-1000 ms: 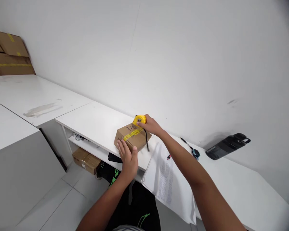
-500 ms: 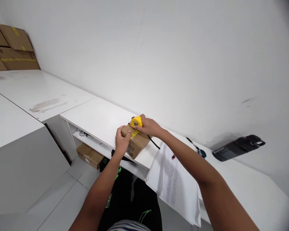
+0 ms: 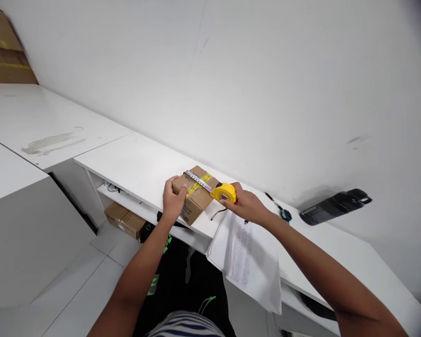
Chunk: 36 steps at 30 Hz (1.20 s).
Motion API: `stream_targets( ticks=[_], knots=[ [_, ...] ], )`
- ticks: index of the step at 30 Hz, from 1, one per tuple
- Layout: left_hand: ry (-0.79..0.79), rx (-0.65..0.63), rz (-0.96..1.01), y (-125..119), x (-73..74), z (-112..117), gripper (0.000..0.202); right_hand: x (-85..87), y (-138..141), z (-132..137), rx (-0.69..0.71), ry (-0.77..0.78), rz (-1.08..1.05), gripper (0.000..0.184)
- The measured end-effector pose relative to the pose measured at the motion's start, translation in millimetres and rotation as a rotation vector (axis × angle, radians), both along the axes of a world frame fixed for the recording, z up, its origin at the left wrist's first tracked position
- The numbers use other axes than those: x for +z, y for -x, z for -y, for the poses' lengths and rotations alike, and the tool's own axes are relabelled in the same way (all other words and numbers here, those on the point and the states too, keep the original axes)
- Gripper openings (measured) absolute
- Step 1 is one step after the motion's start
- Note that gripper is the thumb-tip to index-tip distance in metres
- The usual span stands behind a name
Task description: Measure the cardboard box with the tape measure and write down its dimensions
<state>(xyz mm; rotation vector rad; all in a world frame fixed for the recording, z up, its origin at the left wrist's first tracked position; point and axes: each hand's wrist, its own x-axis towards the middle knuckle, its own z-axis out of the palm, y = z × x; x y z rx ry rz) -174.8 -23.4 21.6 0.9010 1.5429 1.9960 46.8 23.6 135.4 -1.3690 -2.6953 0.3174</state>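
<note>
A small cardboard box sealed with yellow tape sits near the front edge of the white desk. My left hand is closed on the box's left end, thumb pressing the tape's tip there. My right hand grips a yellow tape measure just right of the box. Its white blade stretches across the box's top between my hands.
Printed sheets hang over the desk edge under my right forearm. A black bottle lies by the wall, with a pen and a small dark tool near it. A cardboard box sits on the floor, and several boxes are stacked at far left.
My right hand pulled the tape measure rightward off the box, drawing the blade out across its top. My left hand moved from the box's near side to its left end.
</note>
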Motion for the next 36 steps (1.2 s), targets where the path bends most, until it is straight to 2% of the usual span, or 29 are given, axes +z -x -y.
stream_targets(
  ticks=[6,17,21,24,27,30,33,36],
  knots=[
    [0.025,0.016,-0.018,-0.4,3.4,2.5,0.041,-0.5,-6.4,7.1,-0.005,-0.017,0.022,0.042],
    [0.015,0.006,-0.022,0.8,2.4,0.7,0.042,-16.5,-16.5,11.7,-0.037,-0.049,-0.011,0.046],
    [-0.007,-0.016,-0.004,2.7,2.2,1.4,0.044,-20.0,-15.6,10.3,-0.057,-0.050,-0.101,0.047],
    [-0.058,-0.051,0.022,8.8,-1.3,9.5,0.046,-25.7,-14.0,6.5,-0.125,-0.072,-0.288,0.052],
    [-0.117,-0.054,0.049,17.3,-13.5,25.7,0.047,-33.3,-10.0,0.6,-0.211,-0.070,-0.600,0.056],
    [-0.187,0.000,0.100,22.7,-35.3,42.9,0.050,-40.7,-2.9,-3.1,-0.222,0.048,-0.878,0.055],
    [-0.175,0.001,0.063,23.9,-58.7,51.0,0.056,-45.8,5.9,-2.5,-0.149,0.181,-0.976,0.053],
    [-0.073,-0.026,-0.198,23.7,-70.8,47.7,0.063,-47.9,13.1,1.0,-0.032,0.231,-0.969,0.055]
  ],
)
